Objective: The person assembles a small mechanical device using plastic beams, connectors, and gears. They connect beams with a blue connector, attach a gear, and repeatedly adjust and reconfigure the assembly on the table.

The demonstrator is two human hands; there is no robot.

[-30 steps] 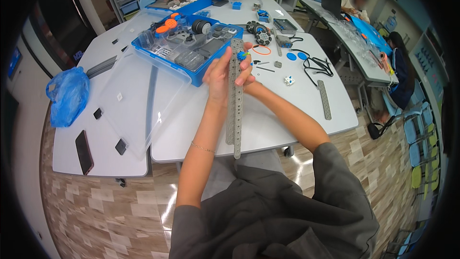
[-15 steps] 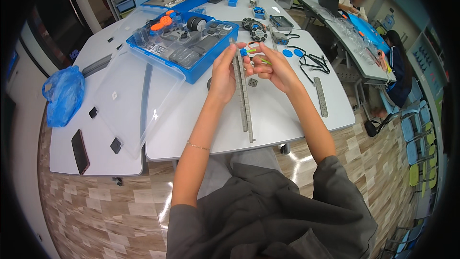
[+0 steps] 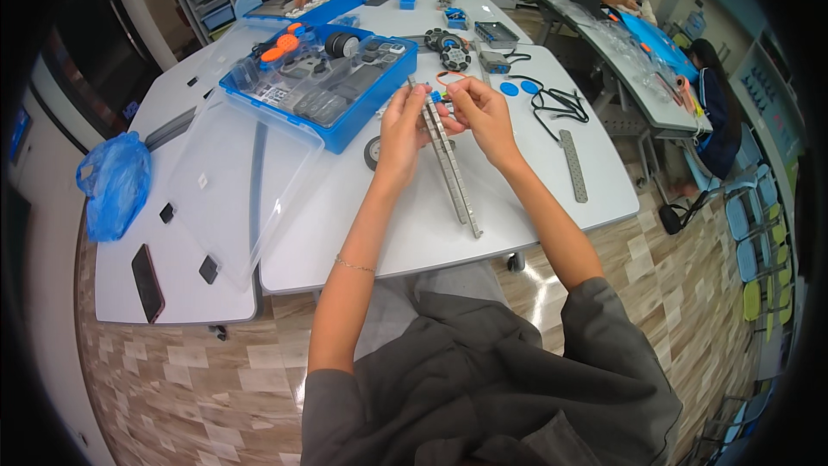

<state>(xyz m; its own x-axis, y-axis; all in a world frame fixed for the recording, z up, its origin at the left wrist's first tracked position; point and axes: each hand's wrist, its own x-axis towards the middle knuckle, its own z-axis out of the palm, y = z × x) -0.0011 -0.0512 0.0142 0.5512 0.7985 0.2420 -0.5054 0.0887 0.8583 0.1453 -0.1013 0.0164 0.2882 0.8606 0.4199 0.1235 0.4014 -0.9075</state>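
My left hand [image 3: 399, 138] is closed around the upper end of a long grey perforated beam [image 3: 454, 179], which looks like two bars side by side. The beam slants down toward the table's front edge. Close to its top sits a small blue piece [image 3: 435, 97]. My right hand [image 3: 485, 121] is closed in a pinch beside that end, its thumb and forefinger together. What they hold is too small and covered to name. A grey wheel [image 3: 372, 154] lies partly hidden behind my left wrist.
A blue parts box [image 3: 332, 134] stands beyond my left hand, its clear lid [image 3: 233, 181] nearer me. Black cables [image 3: 561, 103], blue discs [image 3: 509, 88], a flat grey plate [image 3: 573, 166] and omni wheels [image 3: 454, 56] lie to the right. Far left are a phone [image 3: 147, 283] and blue bag [image 3: 116, 185].
The beam's lower end has swung right and slightly up. My right hand has gone from spread fingers to a pinch near the blue piece, hiding the green piece seen before.
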